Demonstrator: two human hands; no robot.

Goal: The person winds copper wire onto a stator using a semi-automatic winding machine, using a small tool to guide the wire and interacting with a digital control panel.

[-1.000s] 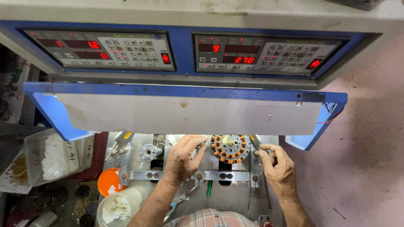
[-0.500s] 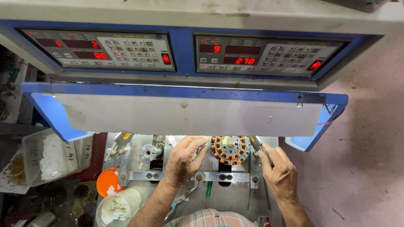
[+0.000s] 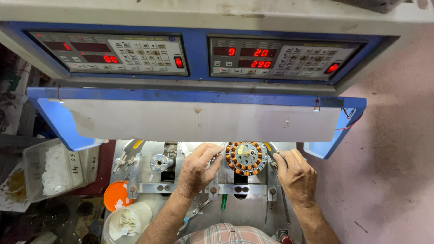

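A round stator (image 3: 246, 158) wound with copper coils sits on the right spindle of a grey metal winding machine (image 3: 235, 210). My left hand (image 3: 197, 168) rests against the stator's left side, fingers curled toward its coils. On the stator's right side is my right hand (image 3: 296, 174), its fingers pinching at a thin metal lever or wire guide by the rim. Whether a wire is held is too small to tell. The left spindle (image 3: 159, 162) is bare.
A blue-framed white shield (image 3: 203, 119) overhangs the work area, with two control panels with red digits (image 3: 115, 52) (image 3: 280, 58) above it. At left stand a clear bin of white slips (image 3: 56, 169), an orange lid (image 3: 115, 195) and a white tub (image 3: 124, 221).
My right hand has shifted inward to the stator's right edge. The left panel's red digits have changed. My left hand has stayed at the stator.
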